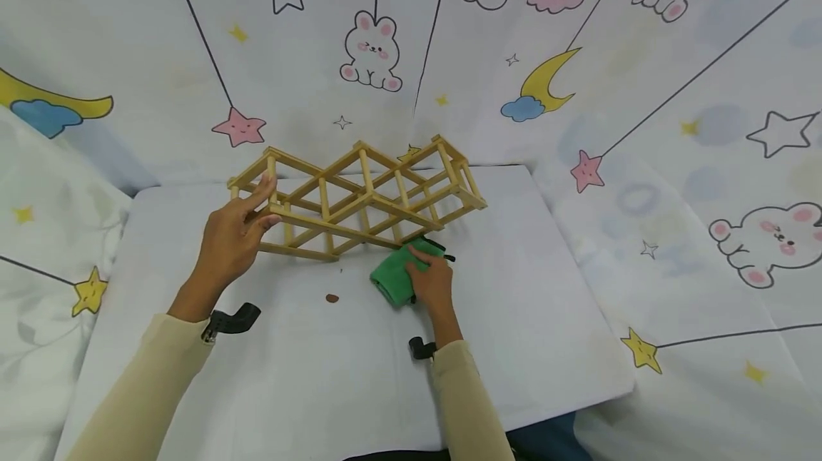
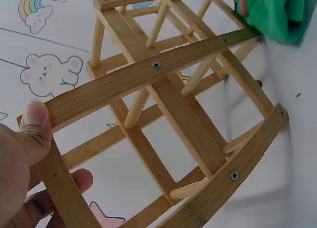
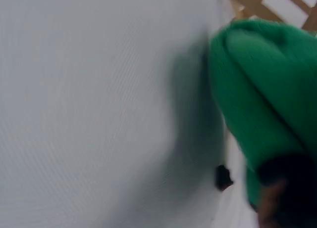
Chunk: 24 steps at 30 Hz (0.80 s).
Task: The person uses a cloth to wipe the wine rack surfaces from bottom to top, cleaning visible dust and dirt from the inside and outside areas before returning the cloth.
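Note:
A bamboo lattice rack (image 1: 370, 198), made of crossed slats and round dowels, stands at the back of the white table. My left hand (image 1: 227, 243) grips its left end. In the left wrist view, the thumb lies on a slat (image 2: 99, 93) and fingers come round behind. My right hand (image 1: 433, 281) holds a folded green cloth (image 1: 390, 277) with dark edging at the rack's lower front bar. Up close in the right wrist view, the cloth (image 3: 262, 94) is blurred and hides most of that hand. Whether the cloth touches the bar is hard to tell.
A small brown piece (image 1: 332, 298) lies on the white tabletop (image 1: 308, 375), left of the cloth. White fabric (image 1: 308, 76) printed with cartoon bears, stars and moons hangs behind the table and at both sides. The table's right edge slopes toward the front corner.

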### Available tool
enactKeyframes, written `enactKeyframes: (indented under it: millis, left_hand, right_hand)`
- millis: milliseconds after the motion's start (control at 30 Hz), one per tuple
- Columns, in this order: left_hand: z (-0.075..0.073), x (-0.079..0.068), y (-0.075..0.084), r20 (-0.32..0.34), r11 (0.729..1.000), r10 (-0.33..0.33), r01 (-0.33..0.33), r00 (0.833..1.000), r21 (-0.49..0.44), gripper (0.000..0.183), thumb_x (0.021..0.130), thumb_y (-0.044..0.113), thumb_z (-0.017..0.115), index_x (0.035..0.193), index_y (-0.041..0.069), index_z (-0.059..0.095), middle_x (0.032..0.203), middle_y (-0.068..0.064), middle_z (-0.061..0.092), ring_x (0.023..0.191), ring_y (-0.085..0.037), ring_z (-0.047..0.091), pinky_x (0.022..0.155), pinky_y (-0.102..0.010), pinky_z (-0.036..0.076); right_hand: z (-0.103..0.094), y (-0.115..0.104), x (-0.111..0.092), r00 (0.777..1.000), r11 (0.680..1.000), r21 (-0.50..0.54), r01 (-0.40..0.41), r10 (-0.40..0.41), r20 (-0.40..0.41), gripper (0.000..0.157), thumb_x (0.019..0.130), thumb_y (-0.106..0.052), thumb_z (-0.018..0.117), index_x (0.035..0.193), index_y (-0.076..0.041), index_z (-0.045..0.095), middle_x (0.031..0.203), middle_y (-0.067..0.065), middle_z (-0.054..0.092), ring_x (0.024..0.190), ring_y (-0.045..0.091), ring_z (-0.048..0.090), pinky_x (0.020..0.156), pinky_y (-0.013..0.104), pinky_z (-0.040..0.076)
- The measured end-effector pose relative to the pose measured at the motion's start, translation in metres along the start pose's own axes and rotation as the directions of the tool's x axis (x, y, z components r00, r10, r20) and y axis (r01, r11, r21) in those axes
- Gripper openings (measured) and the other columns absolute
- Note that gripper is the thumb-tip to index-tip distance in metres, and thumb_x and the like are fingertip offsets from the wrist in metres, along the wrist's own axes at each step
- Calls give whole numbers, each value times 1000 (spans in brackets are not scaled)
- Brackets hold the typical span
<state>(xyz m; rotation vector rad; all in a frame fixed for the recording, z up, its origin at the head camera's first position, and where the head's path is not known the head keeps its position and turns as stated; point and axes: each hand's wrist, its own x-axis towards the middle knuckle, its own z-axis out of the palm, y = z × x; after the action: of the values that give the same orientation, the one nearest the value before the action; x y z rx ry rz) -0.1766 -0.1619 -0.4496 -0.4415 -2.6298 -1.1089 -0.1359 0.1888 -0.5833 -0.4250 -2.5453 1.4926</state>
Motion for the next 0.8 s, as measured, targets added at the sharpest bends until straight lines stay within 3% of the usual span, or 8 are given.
enactKeyframes:
  millis: [67, 167, 233, 267, 333, 467, 667, 800]
  left_hand:
    - [2, 0, -1, -1, 1000, 4, -4, 1000, 0, 64, 101, 17, 72, 159, 18, 47, 156, -13, 57, 79, -25, 52, 66, -32, 39]
    - [3, 0, -2, -6, 1000, 4, -4, 1000, 0, 64, 101, 17, 71, 160, 18, 46, 152, -15, 61, 78, -24, 50, 66, -34, 39]
    - [3, -1, -3, -12, 1000, -3, 3, 1000, -2, 64, 101, 16, 71, 160, 19, 46, 147, -17, 66, 78, -25, 51, 66, -34, 39]
    - [3, -1, -3, -16, 1000, -3, 3, 1000, -3, 64, 101, 16, 71, 160, 19, 46, 142, -18, 68, 78, -25, 51, 66, -34, 39]
    - [3, -2, -3, -23, 1000, -3, 2, 1000, -7, 65, 101, 15, 72, 160, 19, 46, 133, -21, 72, 78, -24, 51, 66, -33, 39]
    - [4, -3, -4, -34, 1000, 20, -20, 999, -6, 64, 100, 15, 73, 159, 18, 47, 142, -17, 69, 74, -21, 47, 64, -30, 37]
    - [5, -3, -7, -52, 999, 39, -40, 998, -5, 64, 100, 15, 73, 159, 17, 48, 157, -9, 56, 74, -18, 46, 65, -27, 35]
    - [7, -3, -7, -38, 1000, 28, -28, 999, -13, 63, 101, 16, 72, 159, 18, 47, 159, -7, 53, 75, -20, 48, 65, -27, 36]
  right_hand:
    - [-2, -8, -9, 985, 988, 87, 128, -115, -132, 41, 95, -10, 71, 130, -30, 77, 140, 13, 71, 100, 19, 74, 77, 25, 59]
    - [0, -25, -17, 880, 898, 179, 402, -325, -347, 43, 95, 2, 70, 133, -16, 76, 141, 15, 70, 125, 25, 70, 97, 32, 61]
    - [6, -36, -19, 819, 838, 196, 509, -403, -408, 45, 97, 3, 70, 139, -12, 71, 149, 15, 64, 135, 31, 65, 103, 38, 59]
    - [11, -41, -18, 806, 827, 192, 529, -418, -420, 45, 99, 2, 69, 142, -11, 69, 151, 14, 62, 138, 32, 62, 105, 39, 58]
    - [22, -44, -16, 822, 843, 181, 506, -408, -398, 44, 101, -2, 70, 143, -13, 67, 153, 12, 61, 140, 29, 61, 108, 37, 56]
    - [40, -39, -17, 893, 912, 93, 399, -364, -265, 40, 97, -7, 74, 134, -22, 74, 137, 4, 74, 128, 20, 69, 103, 35, 59]
    - [53, -34, -27, 887, 908, 86, 411, -377, -266, 40, 98, -8, 74, 135, -21, 74, 138, 10, 72, 131, 27, 68, 106, 47, 57]
    - [54, -37, -27, 916, 925, 37, 378, -368, -159, 37, 99, -11, 71, 134, -24, 74, 135, 8, 74, 125, 24, 71, 101, 40, 59]
